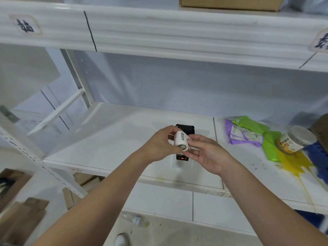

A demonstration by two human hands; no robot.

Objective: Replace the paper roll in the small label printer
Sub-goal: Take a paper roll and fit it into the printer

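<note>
Paper roll (180, 140): white, with black printed characters on its side; you hold it just above the shelf, right over the printer. Its far end is covered by your fingers, and a small loose flap of paper sticks out on its right.
Label printer (184, 129): black, lying on the white shelf (115, 139). Most of it is hidden behind the roll and your hands; you see only the top edge and the near end, where a small red light glows. Whether its lid stands open cannot be told.
Left hand (159, 146): your fingers wrap the roll from the left, gripping it.
Right hand (205, 153): your thumb and fingertips pinch the roll's near end and the flap.
Right side of the shelf: a purple bag (243, 135), green bags (266, 137), something yellow (292, 162) and a jar (296, 141) lying tilted on them; the blue thing beyond runs out at the edge.
Upper shelf: a cardboard box (230, 3), cut off at the top.
Floor: blurred; a clear bottle (136, 219) lies below.
</note>
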